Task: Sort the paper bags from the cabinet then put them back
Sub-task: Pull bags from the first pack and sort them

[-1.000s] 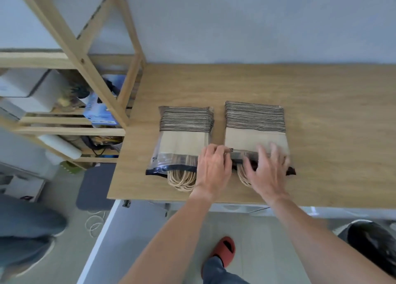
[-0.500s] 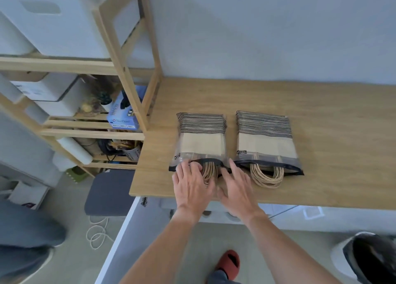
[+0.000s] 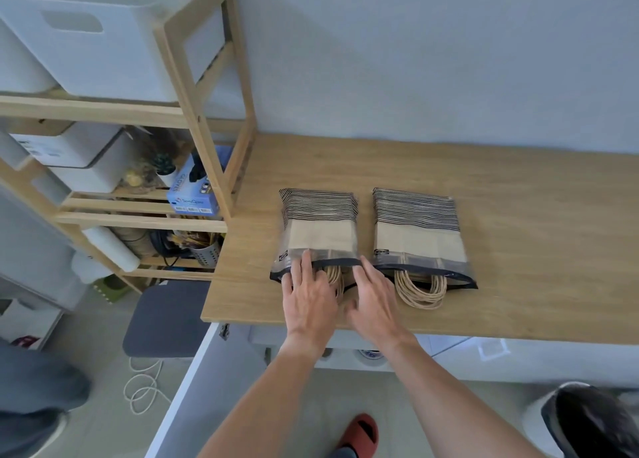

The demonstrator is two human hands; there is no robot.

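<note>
From the head camera, two packs of paper bags lie side by side on a wooden countertop (image 3: 518, 194), well clear of the wall behind. Each is a flat stack of tan bags with black stripes at the far end, wrapped in clear plastic, twisted paper handles spilling out at the near end. The left pack (image 3: 320, 231) lies near the counter's left edge; the right pack (image 3: 418, 232) sits just beside it, a narrow strip of bare wood between them.

Both hands rest on the near end of the left pack. The left hand (image 3: 307, 295) lies flat with straight, spread fingers across the plastic's dark edge and the handles. The right hand (image 3: 371, 298) lies palm down beside it, fingers extended, its fingertips on the pack's near right corner. Neither hand grasps anything.

To the left stands a wooden shelf unit (image 3: 193, 111) holding white storage bins (image 3: 103, 42) and a blue glove box (image 3: 195, 194).
</note>
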